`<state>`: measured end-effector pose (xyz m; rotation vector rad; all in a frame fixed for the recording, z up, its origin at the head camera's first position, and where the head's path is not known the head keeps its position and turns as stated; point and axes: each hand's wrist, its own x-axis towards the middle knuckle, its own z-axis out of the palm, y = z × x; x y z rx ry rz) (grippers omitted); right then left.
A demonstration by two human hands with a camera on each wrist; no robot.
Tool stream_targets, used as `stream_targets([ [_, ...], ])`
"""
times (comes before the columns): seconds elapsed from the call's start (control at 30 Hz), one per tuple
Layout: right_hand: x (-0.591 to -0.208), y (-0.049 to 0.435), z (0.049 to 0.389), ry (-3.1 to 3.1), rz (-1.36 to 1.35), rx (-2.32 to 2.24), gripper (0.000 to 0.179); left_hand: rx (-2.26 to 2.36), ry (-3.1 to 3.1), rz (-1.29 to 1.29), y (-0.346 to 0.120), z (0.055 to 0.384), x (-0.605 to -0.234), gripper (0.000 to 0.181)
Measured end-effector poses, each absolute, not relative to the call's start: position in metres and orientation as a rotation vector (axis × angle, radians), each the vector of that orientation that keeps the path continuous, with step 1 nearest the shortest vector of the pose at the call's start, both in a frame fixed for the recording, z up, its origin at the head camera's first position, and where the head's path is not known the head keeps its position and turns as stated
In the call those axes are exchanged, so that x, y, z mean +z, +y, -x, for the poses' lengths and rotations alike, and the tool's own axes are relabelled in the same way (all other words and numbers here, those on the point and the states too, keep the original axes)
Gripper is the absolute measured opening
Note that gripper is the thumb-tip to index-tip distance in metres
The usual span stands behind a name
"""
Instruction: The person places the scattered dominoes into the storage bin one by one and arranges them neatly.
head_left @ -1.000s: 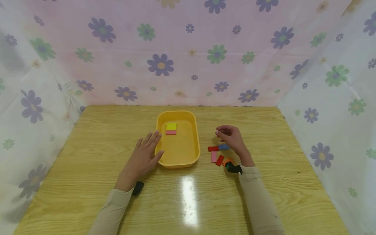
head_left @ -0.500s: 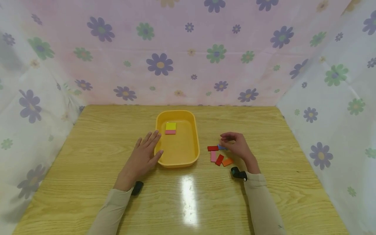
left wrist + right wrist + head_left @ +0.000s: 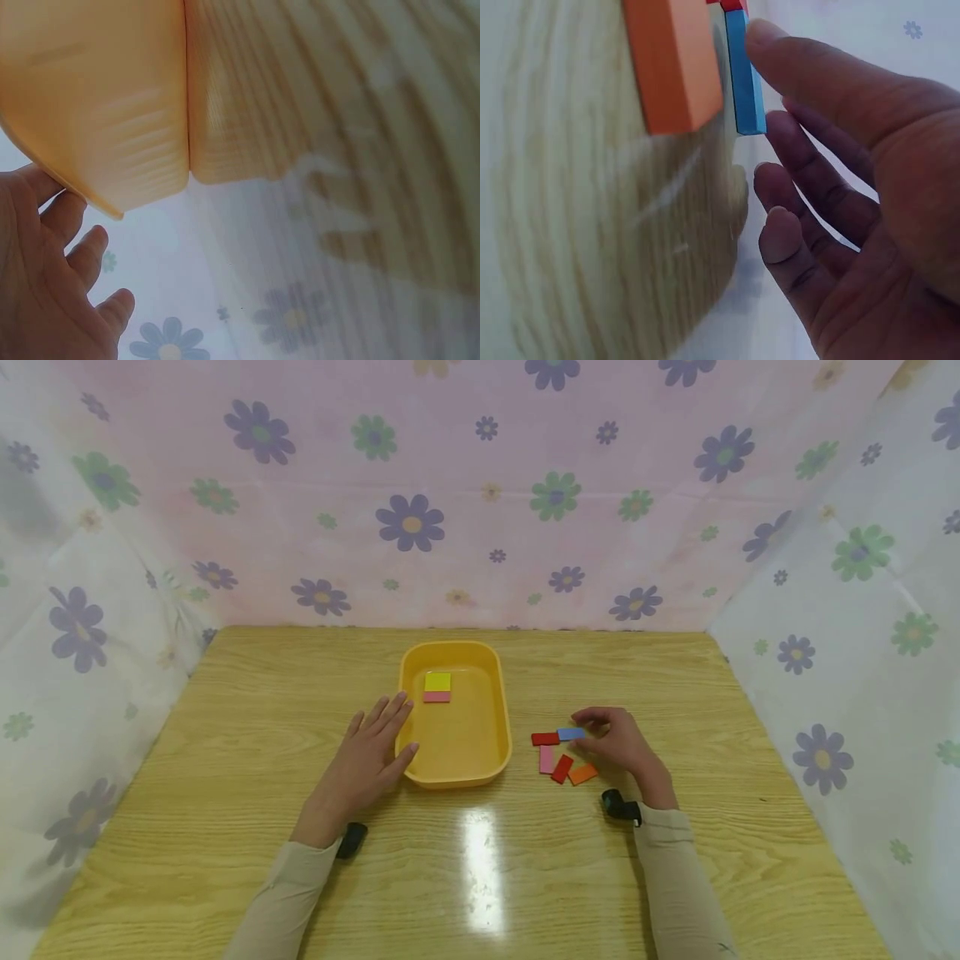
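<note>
My left hand lies with fingers spread over the left rim of a yellow plastic tray. Its fingertips meet that rim in the left wrist view. At the far left inside the tray, a yellow block sits against a pink block. On the table, right of the tray, my right hand hovers by a blue block, thumb and fingers parted. The right wrist view has the thumb tip overlapping the blue block, with the orange block in the foreground.
Left of the blue block lies a red block, with a pink block below it. Another red block lies slanted beside the orange one. Flower-patterned cloth walls the wooden table at the back and sides.
My right hand has moved right and toward me, lowering beside the blocks and uncovering the blue and orange ones. Its thumb and fingers have spread apart. The left hand has stayed on the tray rim.
</note>
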<state>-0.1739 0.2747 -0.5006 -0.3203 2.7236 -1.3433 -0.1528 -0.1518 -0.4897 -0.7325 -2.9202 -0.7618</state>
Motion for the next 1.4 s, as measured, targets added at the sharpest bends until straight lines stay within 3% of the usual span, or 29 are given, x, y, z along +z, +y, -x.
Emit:
stream_targets([
  [0.37, -0.500, 0.280, 0.173, 2.708, 0.323, -1.242, 0.033, -0.792, -2.910, 0.741, -0.149, 0.150, -0.489, 0.067],
  [0.7, -0.493, 0.277, 0.175, 2.724, 0.289, -1.106, 0.016, -0.805, -2.899, 0.752, -0.146, 0.151, -0.491, 0.068],
  [1.4, -0.497, 0.267, 0.173, 2.757, 0.349, -1.016, 0.015, -0.791, -2.895, 0.746, -0.152, 0.151, -0.492, 0.066],
])
